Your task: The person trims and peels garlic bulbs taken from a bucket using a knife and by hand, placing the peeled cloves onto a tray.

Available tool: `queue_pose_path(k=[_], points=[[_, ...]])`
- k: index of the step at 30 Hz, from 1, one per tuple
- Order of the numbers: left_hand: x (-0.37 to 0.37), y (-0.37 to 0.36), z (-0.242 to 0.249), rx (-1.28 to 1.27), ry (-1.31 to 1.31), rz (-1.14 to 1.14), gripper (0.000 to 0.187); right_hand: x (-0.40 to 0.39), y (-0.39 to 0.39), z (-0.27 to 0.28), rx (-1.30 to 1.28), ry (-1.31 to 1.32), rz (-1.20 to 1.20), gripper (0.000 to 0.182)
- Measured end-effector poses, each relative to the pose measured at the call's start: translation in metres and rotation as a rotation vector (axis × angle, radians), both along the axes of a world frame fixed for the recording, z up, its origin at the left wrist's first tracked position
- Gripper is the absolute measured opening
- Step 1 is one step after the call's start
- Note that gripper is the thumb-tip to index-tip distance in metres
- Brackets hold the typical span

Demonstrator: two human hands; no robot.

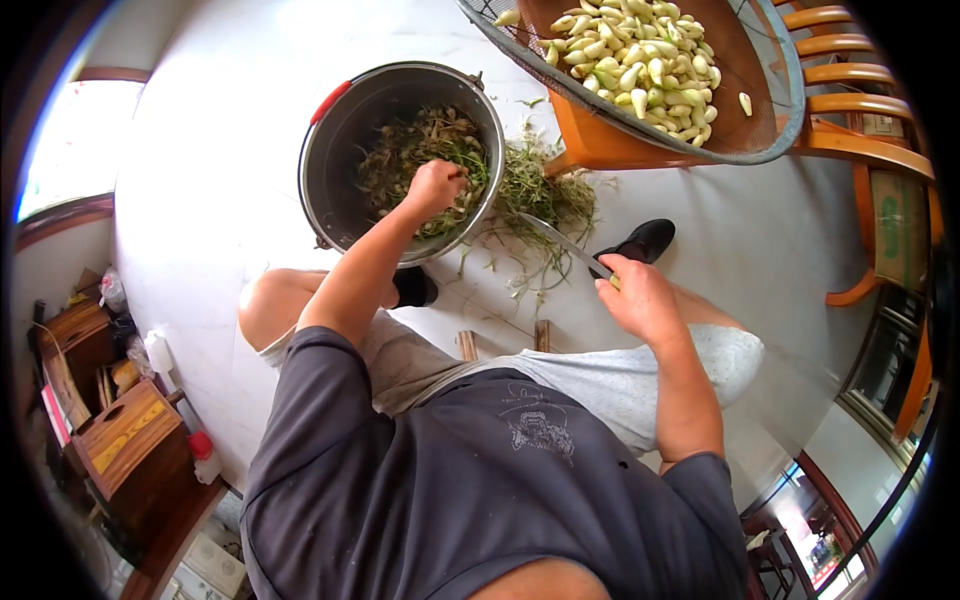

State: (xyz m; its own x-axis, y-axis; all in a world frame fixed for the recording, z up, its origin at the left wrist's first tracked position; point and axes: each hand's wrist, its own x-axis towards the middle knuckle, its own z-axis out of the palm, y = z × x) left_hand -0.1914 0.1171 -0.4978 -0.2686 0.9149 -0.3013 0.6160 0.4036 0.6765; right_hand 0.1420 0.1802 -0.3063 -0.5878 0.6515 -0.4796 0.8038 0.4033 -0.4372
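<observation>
My left hand (437, 187) reaches into a grey metal bucket (318, 180) with a red grip on its rim. Its fingers are curled together over a heap of small bulbs with green stalks and dry roots (425, 145); what they pinch, if anything, is too small to make out. My right hand (640, 300) is closed round the handle of a knife (568, 245) above my knee. The blade points up and left, toward loose green trimmings (545, 200) on the floor against the bucket's right side.
A mesh basket (785, 120) of pale, trimmed bulbs (650, 65) rests on an orange-brown wooden chair (590, 140) at the upper right. My black shoe (645, 240) stands right of the trimmings. A wooden cabinet (130, 440) is at the left, and pale tiles (220, 180) cover the floor.
</observation>
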Motion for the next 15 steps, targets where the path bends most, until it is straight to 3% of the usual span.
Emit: queue_pose_path(k=[1, 2, 4, 5, 10, 15], points=[[-0.007, -0.004, -0.002, 0.264, 0.134, -0.023, 0.029, 0.000, -0.001, 0.001, -0.002, 0.002, 0.001, 0.032], [-0.012, -0.007, -0.002, 0.171, -0.081, 0.099, 0.029, 0.001, -0.001, 0.002, -0.003, 0.011, -0.003, 0.032], [-0.009, -0.009, 0.054, -0.015, -0.510, 0.342, 0.031, 0.002, -0.002, 0.003, -0.003, 0.031, -0.009, 0.033], [-0.013, -0.012, 0.064, -0.007, -0.570, 0.322, 0.032, 0.002, -0.002, 0.005, 0.009, 0.055, -0.008, 0.033], [0.000, -0.026, 0.129, 0.142, -0.608, 0.355, 0.024, 0.005, -0.005, 0.018, 0.028, 0.178, -0.058, 0.033], [0.018, -0.036, 0.149, 0.248, -0.806, 0.376, 0.020, 0.006, -0.008, 0.027, 0.041, 0.378, -0.144, 0.031]])
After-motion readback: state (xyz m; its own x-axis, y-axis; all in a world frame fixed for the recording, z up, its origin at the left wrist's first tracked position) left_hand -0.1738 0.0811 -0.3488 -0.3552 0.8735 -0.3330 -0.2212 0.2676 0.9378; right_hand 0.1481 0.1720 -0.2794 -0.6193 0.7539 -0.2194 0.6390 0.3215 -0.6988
